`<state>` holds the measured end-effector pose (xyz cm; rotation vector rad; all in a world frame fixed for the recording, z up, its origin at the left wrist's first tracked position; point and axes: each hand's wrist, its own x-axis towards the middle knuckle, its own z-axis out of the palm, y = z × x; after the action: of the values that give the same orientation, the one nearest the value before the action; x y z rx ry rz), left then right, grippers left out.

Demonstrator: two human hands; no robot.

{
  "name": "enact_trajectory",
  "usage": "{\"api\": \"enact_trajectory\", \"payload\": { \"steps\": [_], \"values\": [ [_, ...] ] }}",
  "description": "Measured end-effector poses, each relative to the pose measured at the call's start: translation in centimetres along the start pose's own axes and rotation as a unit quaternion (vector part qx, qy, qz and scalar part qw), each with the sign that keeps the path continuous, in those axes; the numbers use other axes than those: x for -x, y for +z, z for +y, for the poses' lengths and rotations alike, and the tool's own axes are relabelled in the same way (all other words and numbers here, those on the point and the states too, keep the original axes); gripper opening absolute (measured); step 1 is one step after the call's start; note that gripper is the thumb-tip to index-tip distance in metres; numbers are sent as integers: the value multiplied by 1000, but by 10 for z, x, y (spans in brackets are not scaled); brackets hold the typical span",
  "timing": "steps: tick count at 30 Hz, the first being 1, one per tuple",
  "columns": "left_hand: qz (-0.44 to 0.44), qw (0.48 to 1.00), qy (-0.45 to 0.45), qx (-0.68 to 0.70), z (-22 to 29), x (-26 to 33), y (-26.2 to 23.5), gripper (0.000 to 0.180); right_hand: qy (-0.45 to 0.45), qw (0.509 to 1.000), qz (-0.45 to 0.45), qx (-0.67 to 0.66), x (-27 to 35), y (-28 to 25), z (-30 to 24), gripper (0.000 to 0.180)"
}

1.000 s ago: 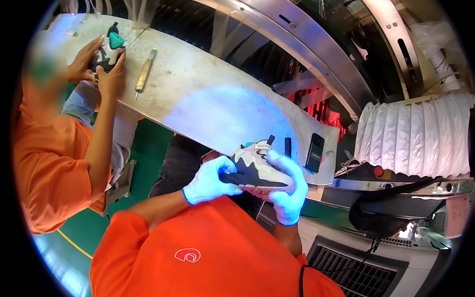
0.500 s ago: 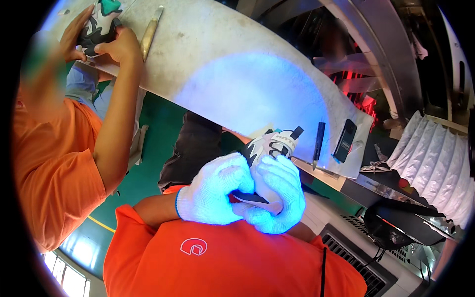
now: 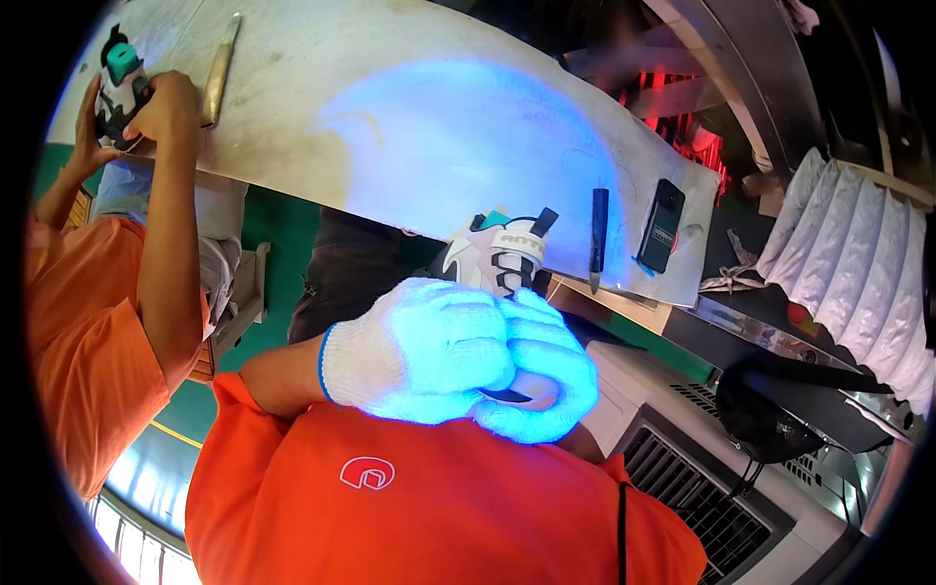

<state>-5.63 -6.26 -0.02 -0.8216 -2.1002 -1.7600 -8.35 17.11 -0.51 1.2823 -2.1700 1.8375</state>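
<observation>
Both gloved hands, left hand [image 3: 414,351] and right hand [image 3: 536,375], were clamped together around a white sneaker [image 3: 492,258], its toe pointing to 12 o'clock. Looked like the pressing step to me; next it'd probably need a firm, even squeeze.

Gloved left hand [image 3: 414,351] against right hand [image 3: 541,375], fingers curled.

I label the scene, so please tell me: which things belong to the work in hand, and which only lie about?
In hand:
left hand
right hand
sneaker, gripped by both

Lying about:
dark tool on the table
black phone
co-worker's sneaker
</observation>
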Motion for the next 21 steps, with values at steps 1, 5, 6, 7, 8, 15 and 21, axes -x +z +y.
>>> {"api": "enact_trajectory", "payload": {
  "steps": [1, 5, 6, 7, 8, 15, 21],
  "values": [
    [0, 1000, -1, 9, -1, -2, 4, 22, 3, 1000, 5, -3, 3, -2, -1, 74],
    [-9, 1000, -18, -5, 6, -6, 13, 26, 7, 1000, 17, -22, 11, -8, -3, 73],
    [-7, 1000, -21, -8, 7, -5, 16, 28, 7, 999, 17, -26, 13, -8, -4, 73],
    [-4, 1000, -23, -10, 6, -4, 19, 31, 8, 999, 20, -30, 14, -9, -5, 73],
    [-1, 1000, -26, -13, 6, -2, 22, 34, 8, 999, 21, -33, 16, -9, -5, 73],
    [-63, 986, -155, 9, 7, 0, 24, 47, 29, 998, 1, -49, 24, -16, -11, 74],
    [-54, 988, -146, 23, -3, 8, 37, 49, 44, 999, -14, -15, 24, -22, -19, 76]
  ]
}}
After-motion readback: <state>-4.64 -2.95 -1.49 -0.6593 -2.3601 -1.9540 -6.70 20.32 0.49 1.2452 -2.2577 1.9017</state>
